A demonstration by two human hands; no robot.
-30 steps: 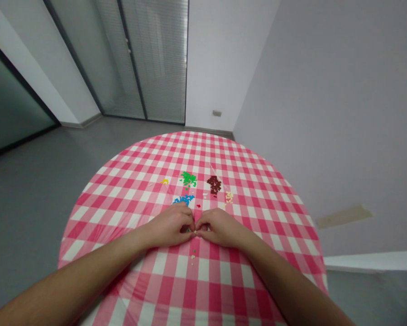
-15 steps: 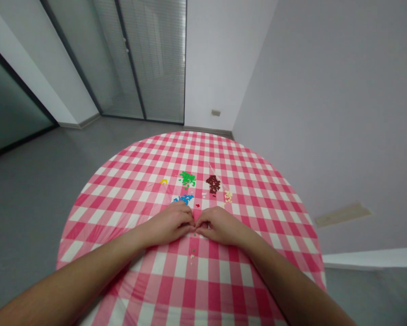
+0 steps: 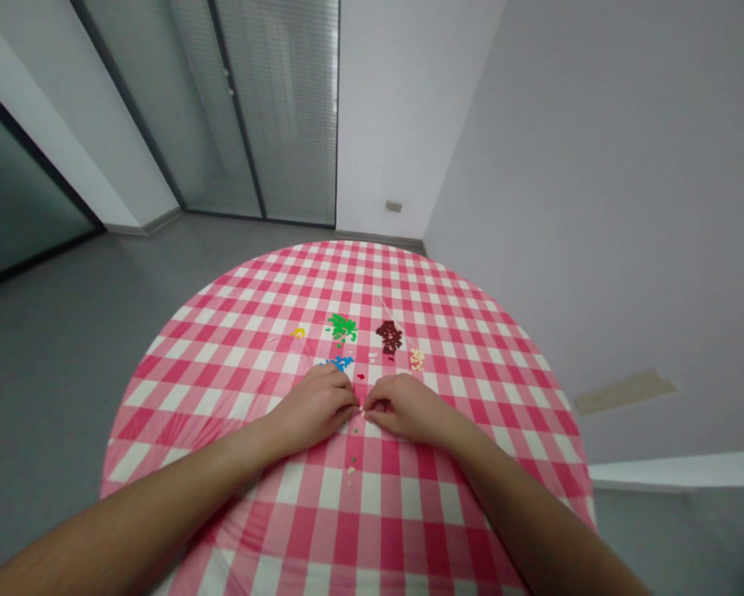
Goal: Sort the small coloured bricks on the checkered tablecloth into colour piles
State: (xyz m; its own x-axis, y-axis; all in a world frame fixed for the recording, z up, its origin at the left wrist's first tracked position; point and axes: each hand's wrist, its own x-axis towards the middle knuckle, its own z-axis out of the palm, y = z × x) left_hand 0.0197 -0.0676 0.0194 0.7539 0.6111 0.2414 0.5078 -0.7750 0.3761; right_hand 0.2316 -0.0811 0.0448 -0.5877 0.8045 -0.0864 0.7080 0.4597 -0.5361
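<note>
From the head view, our left hand [image 3: 313, 407] and right hand [image 3: 405, 407] rest curved on the pink gingham tablecloth [image 3: 160, 389], fingertips drawn close near the middle of the round table. A tiny pale piece [image 3: 362, 410] sits between them; we cannot tell whether either hand pinches it. It could easily slip away, and a careless knuckle could scatter the blue pile [image 3: 340, 362] just ahead of the left hand into the green pile [image 3: 343, 328] or brown pile [image 3: 388, 337]. Open cloth lies to both sides, and the far rim is well away.
</note>
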